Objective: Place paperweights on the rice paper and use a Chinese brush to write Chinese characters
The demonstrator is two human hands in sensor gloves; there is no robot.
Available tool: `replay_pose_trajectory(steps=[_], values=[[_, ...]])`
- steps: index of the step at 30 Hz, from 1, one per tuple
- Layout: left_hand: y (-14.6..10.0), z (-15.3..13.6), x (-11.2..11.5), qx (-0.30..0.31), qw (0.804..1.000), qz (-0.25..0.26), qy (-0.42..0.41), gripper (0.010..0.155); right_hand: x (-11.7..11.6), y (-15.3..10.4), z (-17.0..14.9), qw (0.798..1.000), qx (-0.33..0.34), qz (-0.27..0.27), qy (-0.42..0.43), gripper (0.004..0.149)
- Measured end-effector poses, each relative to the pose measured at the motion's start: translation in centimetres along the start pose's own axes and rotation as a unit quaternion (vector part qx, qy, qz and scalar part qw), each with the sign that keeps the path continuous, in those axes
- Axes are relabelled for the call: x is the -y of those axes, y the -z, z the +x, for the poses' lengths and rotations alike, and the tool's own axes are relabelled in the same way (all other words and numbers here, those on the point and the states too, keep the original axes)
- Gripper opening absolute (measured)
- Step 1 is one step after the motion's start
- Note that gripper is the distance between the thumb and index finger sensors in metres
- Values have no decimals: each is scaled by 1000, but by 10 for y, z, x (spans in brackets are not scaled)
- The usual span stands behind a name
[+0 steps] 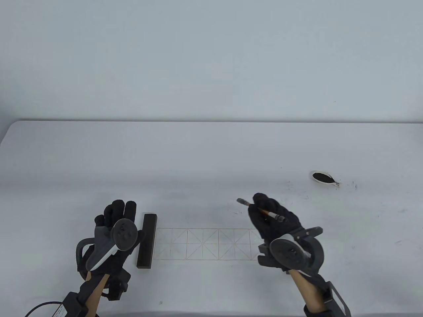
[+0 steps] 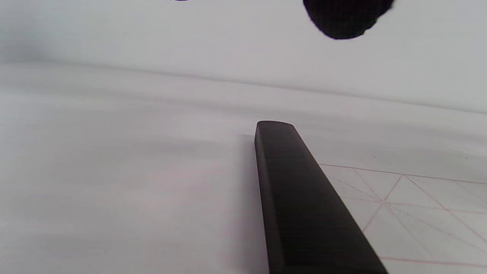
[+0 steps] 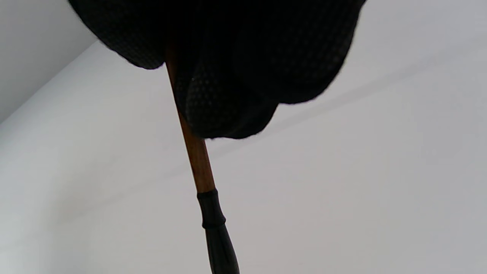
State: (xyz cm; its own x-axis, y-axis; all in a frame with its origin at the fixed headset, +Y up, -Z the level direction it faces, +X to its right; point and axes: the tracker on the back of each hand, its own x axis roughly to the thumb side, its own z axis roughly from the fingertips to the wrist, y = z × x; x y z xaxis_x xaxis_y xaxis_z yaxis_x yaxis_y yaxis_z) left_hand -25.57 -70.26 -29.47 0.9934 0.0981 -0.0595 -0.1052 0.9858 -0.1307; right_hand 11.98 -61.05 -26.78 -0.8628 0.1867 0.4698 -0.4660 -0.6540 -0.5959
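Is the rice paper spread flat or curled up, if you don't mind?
Spread flat: the rice paper lies level, its left end under the paperweight.

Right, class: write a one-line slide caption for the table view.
Right hand holds the brush above gridded rice paper; one dark paperweight lies beside the left hand.

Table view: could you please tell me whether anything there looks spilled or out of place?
Yes: black ink specks dot the table around the ink dish, with a dark drip at its right rim. Only one paperweight shows.
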Motion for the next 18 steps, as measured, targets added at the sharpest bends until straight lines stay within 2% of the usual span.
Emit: replay_pose_trajectory(steps=[9, 14, 18], values=[[-1, -1, -2, 3, 1000, 7, -1, 86, -40, -15, 88, 996, 64, 42, 33, 39], [-2, -1, -3, 5, 1000, 13, -1, 86, -66, -23, 114, 993, 91, 77, 22, 38], [-1, 0, -2, 7, 1000, 8, 2, 86, -82, -31, 123, 990, 101, 96, 18, 39]])
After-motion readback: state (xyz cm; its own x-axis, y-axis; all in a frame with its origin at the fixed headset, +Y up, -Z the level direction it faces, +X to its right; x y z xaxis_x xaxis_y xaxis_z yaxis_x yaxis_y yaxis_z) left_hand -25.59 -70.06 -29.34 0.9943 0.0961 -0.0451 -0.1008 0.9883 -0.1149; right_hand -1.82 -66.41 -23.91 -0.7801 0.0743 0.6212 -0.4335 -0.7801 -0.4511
